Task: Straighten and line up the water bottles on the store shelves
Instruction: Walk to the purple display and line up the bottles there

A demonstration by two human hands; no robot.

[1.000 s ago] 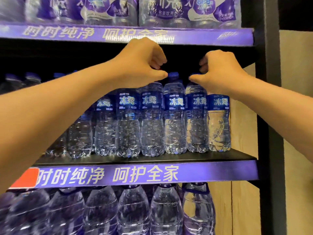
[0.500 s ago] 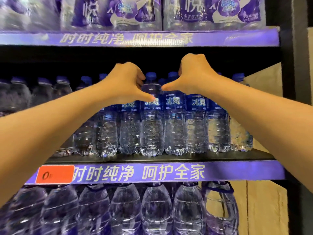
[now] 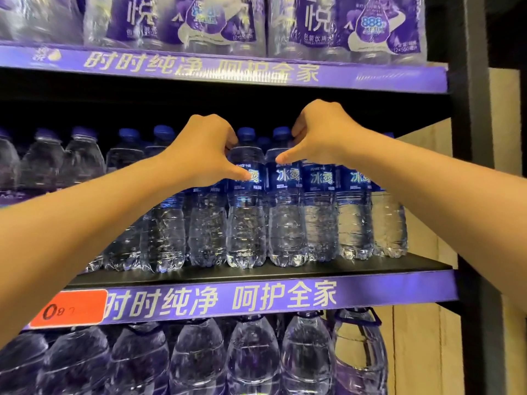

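Note:
A front row of small water bottles (image 3: 353, 212) with blue caps and blue labels stands upright on the black middle shelf (image 3: 370, 269). My left hand (image 3: 204, 151) is closed over the top of one bottle (image 3: 206, 226). Its thumb rests on the label of the bottle to the right (image 3: 245, 223). My right hand (image 3: 322, 135) is closed over the top of another bottle (image 3: 320, 220), third from the right end, with its thumb on the shoulder of the bottle beside it (image 3: 286, 223). Both gripped bottle tops are hidden by my hands.
Shrink-wrapped bottle packs (image 3: 342, 27) fill the top shelf. Large water jugs (image 3: 252, 357) stand on the lower shelf. An orange price tag (image 3: 68, 309) sits on the purple shelf strip. A black upright post (image 3: 469, 166) bounds the shelf on the right, with more bottles (image 3: 82, 158) further left.
Both hands have shifted leftward along the row, off the rightmost bottles, and come down a little onto the bottle tops. They have hardly moved in the last half second.

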